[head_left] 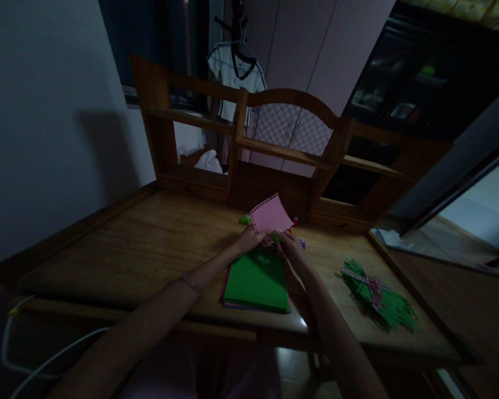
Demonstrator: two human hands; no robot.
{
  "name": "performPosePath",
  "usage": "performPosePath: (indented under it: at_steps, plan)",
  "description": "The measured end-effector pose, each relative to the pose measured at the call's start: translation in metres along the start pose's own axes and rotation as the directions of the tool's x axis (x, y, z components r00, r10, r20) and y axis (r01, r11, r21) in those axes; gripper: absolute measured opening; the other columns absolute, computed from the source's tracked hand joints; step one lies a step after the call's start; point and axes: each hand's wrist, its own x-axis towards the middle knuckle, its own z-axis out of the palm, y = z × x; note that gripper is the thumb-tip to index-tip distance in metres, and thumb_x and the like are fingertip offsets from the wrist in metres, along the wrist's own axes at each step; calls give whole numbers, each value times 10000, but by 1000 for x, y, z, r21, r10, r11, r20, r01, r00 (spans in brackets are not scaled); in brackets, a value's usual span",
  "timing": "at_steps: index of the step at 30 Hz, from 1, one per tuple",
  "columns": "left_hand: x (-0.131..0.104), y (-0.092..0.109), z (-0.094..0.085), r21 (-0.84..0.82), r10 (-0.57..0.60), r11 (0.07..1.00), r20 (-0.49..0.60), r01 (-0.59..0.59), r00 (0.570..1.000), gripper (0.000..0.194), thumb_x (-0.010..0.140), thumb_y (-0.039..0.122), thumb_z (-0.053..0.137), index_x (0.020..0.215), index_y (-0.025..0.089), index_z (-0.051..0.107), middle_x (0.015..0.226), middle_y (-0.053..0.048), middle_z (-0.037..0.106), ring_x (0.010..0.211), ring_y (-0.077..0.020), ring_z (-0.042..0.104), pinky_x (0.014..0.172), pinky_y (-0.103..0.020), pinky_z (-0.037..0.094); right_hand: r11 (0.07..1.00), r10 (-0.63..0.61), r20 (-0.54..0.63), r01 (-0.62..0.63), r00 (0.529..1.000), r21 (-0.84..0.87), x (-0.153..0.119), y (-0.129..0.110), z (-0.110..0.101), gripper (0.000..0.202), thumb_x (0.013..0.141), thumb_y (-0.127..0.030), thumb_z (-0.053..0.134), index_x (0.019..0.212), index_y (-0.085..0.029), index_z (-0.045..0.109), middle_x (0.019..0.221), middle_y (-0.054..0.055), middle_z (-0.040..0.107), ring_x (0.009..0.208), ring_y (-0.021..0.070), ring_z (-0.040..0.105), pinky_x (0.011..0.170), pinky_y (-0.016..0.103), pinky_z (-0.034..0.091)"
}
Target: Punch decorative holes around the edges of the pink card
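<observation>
Nearest: two bare forearms reaching forward from the lower edge, over the front rim of a wooden desk (pixel 149 244). A thin bracelet (pixel 190 284) circles the left wrist. A white cable (pixel 45 363) loops at lower left, off the desk.

Stack of coloured sheets (pixel 256 280): lies flat on the desk between the forearms, green sheet on top, pink and purple edges showing beneath at the near and left sides.

Pile of green paper strips (pixel 378 299): on the desk to the right, well apart from the stack, with a pink perforated strip laid across it.

Left hand (pixel 249 239): fingers closed on the lower left edge of a pink paper sheet (pixel 271 214).

Right hand (pixel 290 244): fingers curled in at the sheet's lower right edge, around a small green object; how firmly it is held cannot be told in the dim light.

Pink paper sheet: held up above the far end of the stack, tilted, a row of punched holes along its left and top edges.

Small craft punches: one green (pixel 245 220) just left of the sheet, a red one (pixel 294 220) and another (pixel 302 242) just right of the hands, all on the desk.

Farther: a wooden hutch shelf (pixel 241 138) at the desk's back. Behind it, a white shirt on a hanger (pixel 235 69) and pale wardrobe doors (pixel 316 50). Dark cabinet at far right.
</observation>
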Motion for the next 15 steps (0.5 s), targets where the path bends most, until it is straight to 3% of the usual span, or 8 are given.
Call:
performPosePath:
  at_steps: [15]
  plan:
    - [-2, 8, 0, -17, -13, 1000, 15, 14, 1000, 321, 796, 343, 580, 1029, 133, 645, 1055, -99, 680, 995, -234, 612, 912, -372, 478, 1000, -8, -2, 8, 1000, -16, 4, 4, -3, 358, 730, -543, 642, 707, -202, 537, 490, -39, 428, 378, 80, 301, 356, 237, 211]
